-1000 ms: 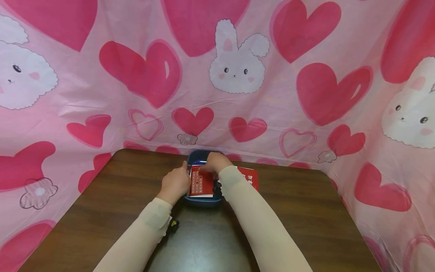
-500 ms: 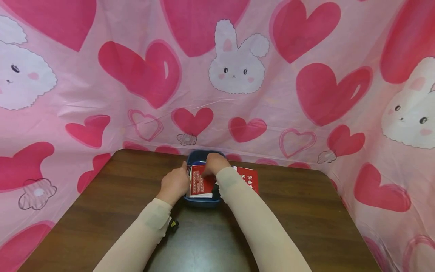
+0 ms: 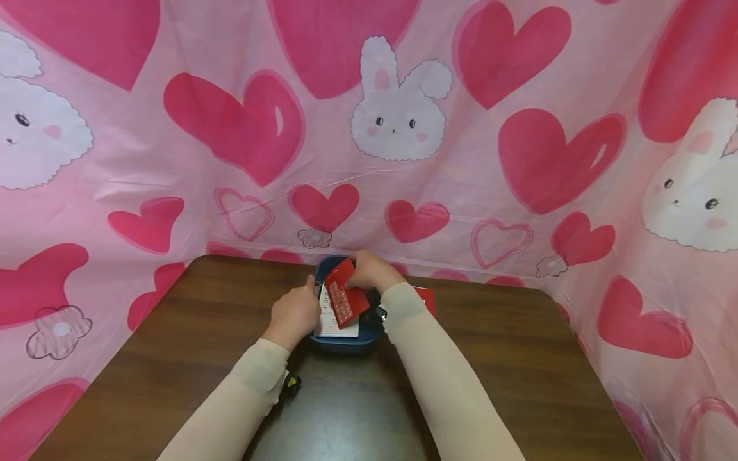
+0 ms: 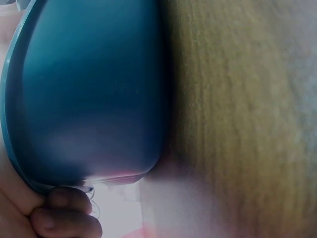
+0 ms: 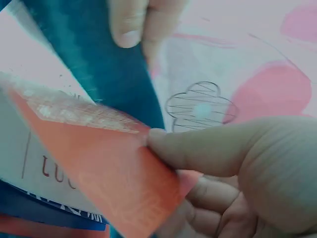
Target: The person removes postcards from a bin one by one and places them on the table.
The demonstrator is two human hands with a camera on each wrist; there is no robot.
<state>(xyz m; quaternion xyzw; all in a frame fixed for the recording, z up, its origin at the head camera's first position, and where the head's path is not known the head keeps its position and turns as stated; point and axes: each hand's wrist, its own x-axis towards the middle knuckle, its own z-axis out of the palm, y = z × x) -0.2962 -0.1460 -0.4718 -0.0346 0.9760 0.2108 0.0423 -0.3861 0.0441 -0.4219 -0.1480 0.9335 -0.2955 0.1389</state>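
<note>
A blue plastic box stands near the far edge of the table. My left hand grips its left rim; in the left wrist view the curled fingers lie at the edge below the box's wall. My right hand pinches a red card between thumb and fingers. White print covers part of this card, which is tilted and lifted at an angle over the box. Under it a white printed sheet or card lies in the box, partly covered.
Another red card lies on the brown wooden table, right of the box and partly behind my right sleeve. A pink curtain with hearts and rabbits hangs close behind the table's far edge.
The red card has been lifted and turned by the right hand, uncovering the white print below. The right hand has shifted slightly up and right; the left hand has kept its place on the rim.
</note>
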